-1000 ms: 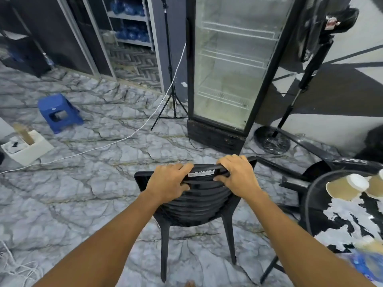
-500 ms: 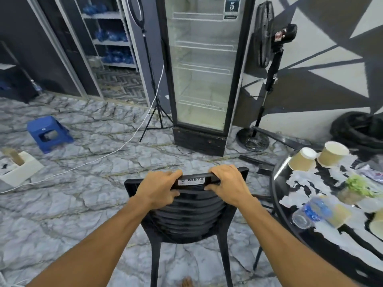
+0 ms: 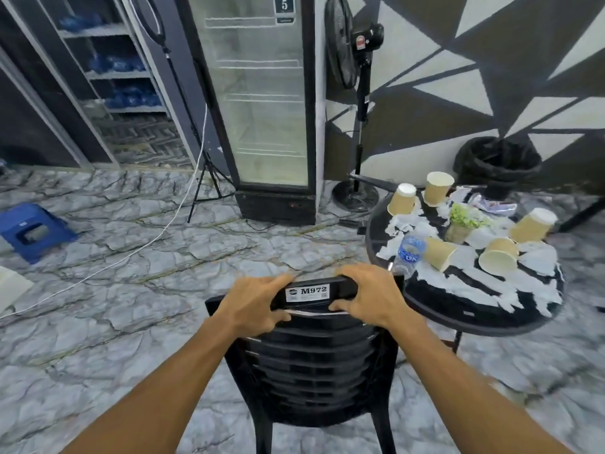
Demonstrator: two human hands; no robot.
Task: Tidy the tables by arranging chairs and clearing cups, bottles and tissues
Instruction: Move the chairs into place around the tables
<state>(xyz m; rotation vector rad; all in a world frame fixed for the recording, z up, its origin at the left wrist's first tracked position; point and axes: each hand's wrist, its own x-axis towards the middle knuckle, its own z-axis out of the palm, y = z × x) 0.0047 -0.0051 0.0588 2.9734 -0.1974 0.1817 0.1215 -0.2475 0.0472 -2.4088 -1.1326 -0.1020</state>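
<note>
A black plastic chair stands in front of me with its back toward me. My left hand and my right hand both grip its top rail, either side of a white label. Just right of the chair is a round black table. On it lie several tan paper cups, some tipped over, a clear water bottle on its side, torn white tissues and a small green plant.
A glass-door fridge stands ahead, a pedestal fan to its right. A black-lined bin sits behind the table. A tripod and white cable cross the marble floor; a blue stool is at left.
The view has swung right and the chair has moved with my hands toward the table, which now shows fully beside it. My grip on the top rail is unchanged.
</note>
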